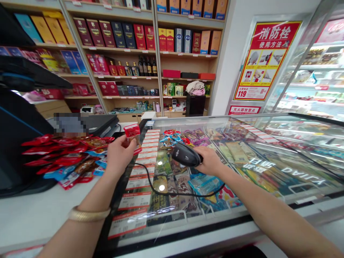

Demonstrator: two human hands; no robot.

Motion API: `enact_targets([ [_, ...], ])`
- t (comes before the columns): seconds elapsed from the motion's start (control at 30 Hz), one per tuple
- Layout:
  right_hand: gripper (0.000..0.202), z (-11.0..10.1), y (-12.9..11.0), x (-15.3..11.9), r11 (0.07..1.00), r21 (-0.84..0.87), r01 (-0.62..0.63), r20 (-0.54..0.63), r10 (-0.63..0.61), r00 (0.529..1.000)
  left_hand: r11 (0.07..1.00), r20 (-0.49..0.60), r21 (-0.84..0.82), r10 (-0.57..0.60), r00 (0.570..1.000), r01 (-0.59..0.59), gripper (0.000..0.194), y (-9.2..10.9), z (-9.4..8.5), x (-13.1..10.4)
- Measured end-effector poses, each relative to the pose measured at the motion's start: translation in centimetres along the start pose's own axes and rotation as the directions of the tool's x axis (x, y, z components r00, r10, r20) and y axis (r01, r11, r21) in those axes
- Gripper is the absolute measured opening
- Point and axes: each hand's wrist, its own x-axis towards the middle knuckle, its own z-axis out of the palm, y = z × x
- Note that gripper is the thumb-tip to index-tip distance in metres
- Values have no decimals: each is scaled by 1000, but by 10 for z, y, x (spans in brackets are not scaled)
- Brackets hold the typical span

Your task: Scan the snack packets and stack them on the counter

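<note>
Pinched in my left hand (121,152) is a small red snack packet (132,132), held upright over the freezer's left edge. My right hand (211,160) grips a black barcode scanner (185,156), its head pointing left toward the packet. A black cable (172,194) loops below the scanner across the glass. Left of my left hand, a pile of red and blue snack packets (67,154) lies on the white counter (24,218). A smaller group of red and blue packets (172,138) rests on the glass behind the scanner.
The glass-topped freezer (161,229) holds many packaged goods, with price labels (138,182) along its left side. A black monitor stand (21,143) stands at the left. Shelves of boxes and bottles (115,34) line the back wall; a red poster (267,61) hangs right.
</note>
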Motion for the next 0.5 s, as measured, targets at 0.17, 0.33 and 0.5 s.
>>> enact_targets([
  [0.17, 26, -2, -1, 1, 1000, -17, -1, -7, 1, 1000, 801, -26, 546, 309, 951, -246, 27, -6, -45, 10],
  [0.33, 30, -3, -1, 3, 1000, -25, 6, -31, -6, 999, 581, 155, 743, 333, 930, -332, 14, -26, -55, 13],
  [0.5, 33, -2, 4, 2, 999, -43, -11, -78, 7, 997, 344, 271, 860, 317, 909, -376, 22, -40, -52, 14],
])
